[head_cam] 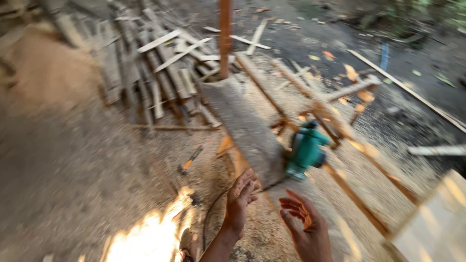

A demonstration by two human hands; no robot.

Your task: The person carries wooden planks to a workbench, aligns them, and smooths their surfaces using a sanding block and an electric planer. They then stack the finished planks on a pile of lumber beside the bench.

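- Two bare hands low in the near middle of the view, both empty, touching nothing.
- Left hand (241,196): fingers loosely curled and close together, tips pointing up and far; forearm rising from the near edge.
- Right hand (304,225): palm turned up, fingers apart and half bent, nothing between them.
- Green power tool (305,151), likely an electric planer: resting at the near right edge of a long grey plank (242,123); just beyond and slightly right of both sets of fingertips. Right hand roughly below it; left hand about as near, offset to the left. Dark cord (213,213) trailing from the tool toward the near left, passing close by the left hand.
- Plank long axis: running from near centre away toward the far left, ending by an upright orange-brown post (224,36). Tool body roughly in line with that axis, as far as the blur allows.
- Wooden trestle frame (335,128) of thin orange battens to the right of the plank.
- Heap of offcut laths and boards (155,68) at far left.
- Pale board (434,223) at near right corner.
- Sawdust-covered ground (73,160) throughout; bright sun patch at near left.
- Containers: none visible.
- Small orange-handled tool (190,159) lying on the ground left of the plank; kind not discernible.
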